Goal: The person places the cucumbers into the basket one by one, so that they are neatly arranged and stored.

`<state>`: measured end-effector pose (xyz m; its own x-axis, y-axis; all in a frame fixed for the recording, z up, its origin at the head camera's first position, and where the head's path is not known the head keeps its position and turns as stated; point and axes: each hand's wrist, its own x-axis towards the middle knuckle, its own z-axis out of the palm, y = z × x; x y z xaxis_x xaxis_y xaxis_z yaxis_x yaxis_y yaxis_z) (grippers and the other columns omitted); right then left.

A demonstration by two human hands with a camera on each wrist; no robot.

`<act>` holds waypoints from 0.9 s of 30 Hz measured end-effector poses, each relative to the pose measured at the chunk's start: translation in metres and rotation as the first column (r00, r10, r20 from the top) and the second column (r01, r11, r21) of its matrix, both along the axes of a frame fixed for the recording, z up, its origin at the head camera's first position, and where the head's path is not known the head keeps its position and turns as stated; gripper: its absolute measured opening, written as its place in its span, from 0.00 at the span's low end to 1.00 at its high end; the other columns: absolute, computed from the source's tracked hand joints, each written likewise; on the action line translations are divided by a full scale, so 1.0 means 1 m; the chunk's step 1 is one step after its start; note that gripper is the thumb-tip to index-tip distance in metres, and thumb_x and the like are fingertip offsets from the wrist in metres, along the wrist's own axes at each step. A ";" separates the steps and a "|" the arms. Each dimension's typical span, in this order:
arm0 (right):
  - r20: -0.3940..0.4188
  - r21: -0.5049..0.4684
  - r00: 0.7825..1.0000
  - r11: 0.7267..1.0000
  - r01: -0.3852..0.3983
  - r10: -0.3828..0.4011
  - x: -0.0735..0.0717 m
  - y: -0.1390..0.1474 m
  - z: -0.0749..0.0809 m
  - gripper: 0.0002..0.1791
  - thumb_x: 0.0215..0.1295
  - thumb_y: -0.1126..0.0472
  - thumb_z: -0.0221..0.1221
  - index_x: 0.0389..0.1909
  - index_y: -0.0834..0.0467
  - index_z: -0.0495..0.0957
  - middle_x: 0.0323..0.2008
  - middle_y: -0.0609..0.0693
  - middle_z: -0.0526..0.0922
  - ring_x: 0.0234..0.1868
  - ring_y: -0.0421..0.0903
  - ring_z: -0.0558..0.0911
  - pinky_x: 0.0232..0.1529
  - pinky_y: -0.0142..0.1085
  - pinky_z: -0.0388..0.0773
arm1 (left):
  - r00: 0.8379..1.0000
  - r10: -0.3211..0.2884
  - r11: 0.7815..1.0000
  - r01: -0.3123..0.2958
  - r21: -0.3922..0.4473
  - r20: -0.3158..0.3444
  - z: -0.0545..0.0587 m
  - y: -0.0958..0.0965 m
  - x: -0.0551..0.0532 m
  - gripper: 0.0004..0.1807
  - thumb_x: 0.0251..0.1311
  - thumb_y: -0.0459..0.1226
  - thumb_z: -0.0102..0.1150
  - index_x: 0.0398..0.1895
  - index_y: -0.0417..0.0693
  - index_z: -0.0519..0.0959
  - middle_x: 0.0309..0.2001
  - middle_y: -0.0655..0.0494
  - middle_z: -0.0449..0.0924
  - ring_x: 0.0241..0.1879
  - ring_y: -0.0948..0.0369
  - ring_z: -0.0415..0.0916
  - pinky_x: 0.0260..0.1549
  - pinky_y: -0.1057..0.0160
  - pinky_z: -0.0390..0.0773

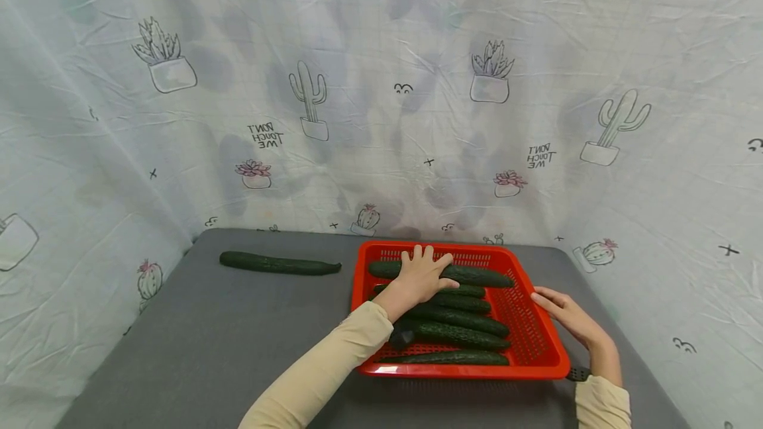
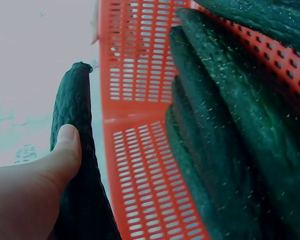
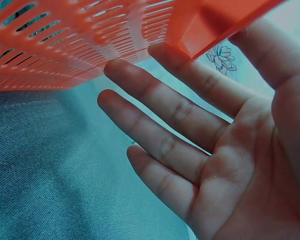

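My left hand (image 1: 417, 278) grips a long dark green cucumber (image 1: 481, 276) near the back wall of a red perforated basket (image 1: 551, 371). In the left wrist view the thumb presses along the side of that cucumber, whose stem end sticks up past it. Several more cucumbers (image 1: 459, 334) lie side by side in the basket, partly hidden under my left forearm. At the basket's right side, my right hand (image 1: 575, 320) touches the rim with thumb and forefinger. Its other fingers (image 3: 165, 145) are stretched loosely below the rim, and the palm holds nothing.
A single cucumber (image 1: 280, 263) lies on the grey tabletop (image 1: 238, 336), left of the basket. Behind and around the table hangs a pale curtain (image 1: 417, 118) printed with potted cacti. The basket stands on the table's right half, its right side close to the table's right edge.
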<state>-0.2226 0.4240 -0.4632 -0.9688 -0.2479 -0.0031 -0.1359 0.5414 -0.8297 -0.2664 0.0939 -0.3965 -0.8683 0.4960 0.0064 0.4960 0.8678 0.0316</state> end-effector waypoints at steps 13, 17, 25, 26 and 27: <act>0.001 -0.029 1.000 0.999 -0.024 0.024 0.001 0.001 0.000 0.21 0.73 0.58 0.43 0.60 0.66 0.66 0.49 0.49 0.79 0.46 0.33 0.77 0.45 0.28 0.73 | 0.992 0.086 0.996 -0.085 -0.012 0.088 -0.025 0.009 -0.011 0.33 0.57 0.66 0.39 0.66 0.72 0.57 0.64 0.49 0.59 0.63 0.48 0.55 0.58 0.45 0.59; 0.008 -0.033 1.000 0.999 -0.022 0.022 0.003 0.001 0.001 0.21 0.73 0.58 0.43 0.60 0.67 0.66 0.48 0.47 0.79 0.46 0.34 0.78 0.45 0.29 0.73 | 0.992 0.089 0.996 -0.087 -0.026 0.088 -0.032 0.013 -0.012 0.32 0.57 0.65 0.39 0.66 0.72 0.58 0.64 0.50 0.59 0.63 0.48 0.55 0.57 0.45 0.59; 0.006 -0.035 1.000 0.999 -0.028 0.028 0.002 0.000 0.001 0.21 0.73 0.58 0.43 0.60 0.66 0.66 0.48 0.49 0.79 0.45 0.35 0.79 0.44 0.29 0.73 | 0.993 0.104 0.994 -0.102 -0.046 0.054 -0.045 0.015 -0.011 0.32 0.57 0.66 0.39 0.65 0.73 0.58 0.59 0.52 0.63 0.58 0.50 0.58 0.54 0.47 0.61; 0.004 -0.037 1.000 0.999 -0.030 0.030 0.002 0.000 0.001 0.21 0.73 0.58 0.43 0.60 0.66 0.66 0.48 0.50 0.80 0.45 0.35 0.79 0.44 0.29 0.73 | 0.993 0.102 0.994 -0.100 -0.047 0.053 -0.046 0.015 -0.011 0.32 0.57 0.66 0.39 0.65 0.73 0.58 0.58 0.52 0.63 0.57 0.50 0.59 0.54 0.46 0.61; 0.002 -0.037 1.000 0.999 -0.031 0.031 0.002 0.000 0.001 0.21 0.73 0.58 0.43 0.60 0.66 0.66 0.47 0.50 0.80 0.45 0.36 0.79 0.44 0.29 0.73 | 0.993 0.101 0.994 -0.098 -0.049 0.055 -0.047 0.015 -0.010 0.32 0.57 0.66 0.39 0.65 0.73 0.58 0.59 0.52 0.63 0.57 0.50 0.59 0.54 0.46 0.61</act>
